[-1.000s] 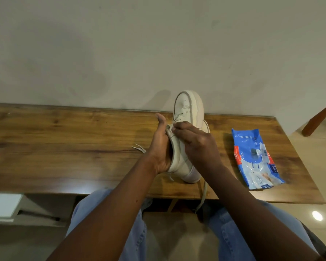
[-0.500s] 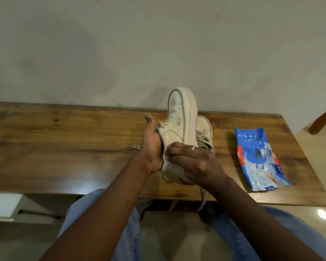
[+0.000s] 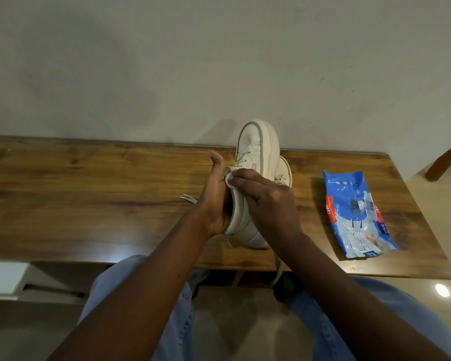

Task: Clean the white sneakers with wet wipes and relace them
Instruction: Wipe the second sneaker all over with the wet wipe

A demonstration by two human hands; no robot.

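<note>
- the right hand [image 3: 266,201] lies over the top of the held sneaker [image 3: 255,147], fingers curled and pinching a small white wipe [image 3: 229,179] against the shoe's collar, close to the lace eyelets.
- the left hand [image 3: 214,201] is pressed palm-first against the held sneaker's left side, thumb straight up. its fingers are hidden behind the shoe, so i cannot tell whether they curl round it.
- the held sneaker stands tilted on its side, toe pointing away toward the wall, heel end low near the table's [image 3: 89,191] front edge. it appears to be laced at least partly.
- a loose lace end [image 3: 188,198] lies on the wood just left of the held sneaker, and another lace [image 3: 277,269] hangs down below it past the table edge.
- the second sneaker [image 3: 284,169] sits just behind and to the right of the held sneaker, mostly covered by it.
- the pack of wet wipes [image 3: 354,212] lies flat well to the right of the held sneaker.
- step in hand, as i judge it: wiping the upper of the first shoe, so cleaning is under way and relacing is not yet done.
- the next move probably calls for firm short strokes with the wipe along the collar and side panel while the left hand braces the shoe against the push, then a turn of the shoe to reach the sole rim.
</note>
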